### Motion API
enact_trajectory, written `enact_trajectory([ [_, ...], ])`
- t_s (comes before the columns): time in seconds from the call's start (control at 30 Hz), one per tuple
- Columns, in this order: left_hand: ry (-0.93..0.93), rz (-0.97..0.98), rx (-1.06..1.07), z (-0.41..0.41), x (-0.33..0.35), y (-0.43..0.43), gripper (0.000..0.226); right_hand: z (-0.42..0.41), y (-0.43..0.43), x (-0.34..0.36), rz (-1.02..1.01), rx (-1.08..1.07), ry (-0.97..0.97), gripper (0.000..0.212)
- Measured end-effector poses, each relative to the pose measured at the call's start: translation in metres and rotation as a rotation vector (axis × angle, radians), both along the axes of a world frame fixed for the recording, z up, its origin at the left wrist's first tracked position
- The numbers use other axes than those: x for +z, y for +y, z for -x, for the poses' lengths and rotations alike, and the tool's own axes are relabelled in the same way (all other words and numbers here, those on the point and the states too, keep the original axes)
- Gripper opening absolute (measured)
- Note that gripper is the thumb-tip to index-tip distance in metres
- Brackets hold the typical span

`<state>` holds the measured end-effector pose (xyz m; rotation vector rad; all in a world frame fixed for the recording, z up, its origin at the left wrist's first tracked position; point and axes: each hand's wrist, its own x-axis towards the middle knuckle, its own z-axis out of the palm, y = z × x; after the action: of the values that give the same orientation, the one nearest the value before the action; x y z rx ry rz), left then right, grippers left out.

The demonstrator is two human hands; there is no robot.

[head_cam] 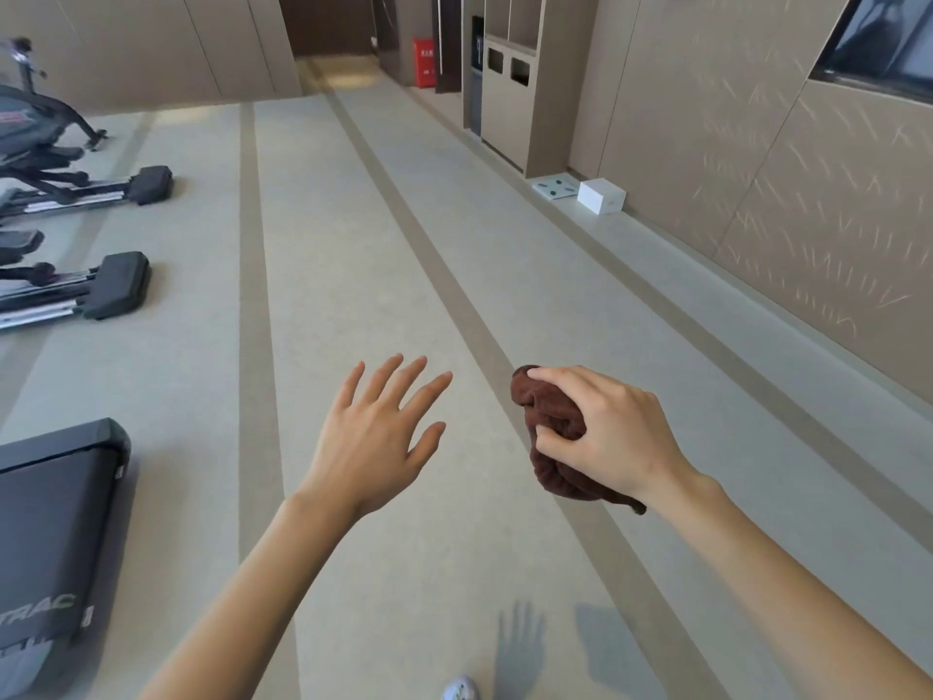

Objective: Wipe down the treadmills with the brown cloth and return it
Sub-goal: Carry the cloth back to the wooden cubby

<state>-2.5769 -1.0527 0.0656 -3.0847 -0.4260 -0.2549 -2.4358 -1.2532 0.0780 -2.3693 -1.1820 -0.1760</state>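
Right hand [606, 437] grips the bunched brown cloth [553, 421], fingers and thumb curled round it, with a tail of cloth hanging out under the wrist. The cloth is in the air above the floor [353, 245], well to the right of the treadmill [50, 538] and not touching it. Left hand [373, 442] is between treadmill and cloth, palm down, fingers [411, 378] straight and spread wide, holding nothing. Only the dark rear end of the treadmill shows, at the lower left edge, with part of a logo reading TRAC. Beyond the treadmill on the same side are two exercise machines [75, 285], cut off by the left edge. Far right of the treadmill, along the wall, sit a white box [602, 195] and a flat scale [554, 187] just beside it. A shoe tip [462, 689] shows at the bottom edge, right of the treadmill, with hand shadows on the floor near it.
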Motion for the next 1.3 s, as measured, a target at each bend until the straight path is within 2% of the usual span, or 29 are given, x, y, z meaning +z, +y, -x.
enact_trajectory([
  [0.27, 0.069, 0.040, 0.033, -0.041, -0.021, 0.080, 0.057, -0.046, 0.071, -0.043, 0.162, 0.066, 0.145, 0.049],
  [0.5, 0.118, 0.057, 0.020, -0.108, -0.042, 0.138, 0.051, -0.111, 0.132, -0.065, 0.058, 0.015, 0.253, 0.048],
  [0.67, 0.114, 0.059, 0.017, -0.188, -0.045, 0.184, 0.055, -0.200, 0.191, -0.063, 0.057, 0.029, 0.171, 0.045],
  [0.77, 0.101, 0.081, 0.010, -0.243, -0.038, 0.218, 0.050, -0.258, 0.227, -0.053, 0.029, 0.035, 0.118, 0.047],
  [1.0, 0.041, 0.097, 0.007, -0.349, -0.024, 0.270, 0.059, -0.356, 0.294, -0.040, -0.136, 0.057, 0.091, 0.048],
  [1.3, 0.091, 0.102, -0.010, -0.443, -0.041, 0.343, 0.056, -0.447, 0.349, -0.059, -0.242, 0.007, 0.309, 0.042],
])
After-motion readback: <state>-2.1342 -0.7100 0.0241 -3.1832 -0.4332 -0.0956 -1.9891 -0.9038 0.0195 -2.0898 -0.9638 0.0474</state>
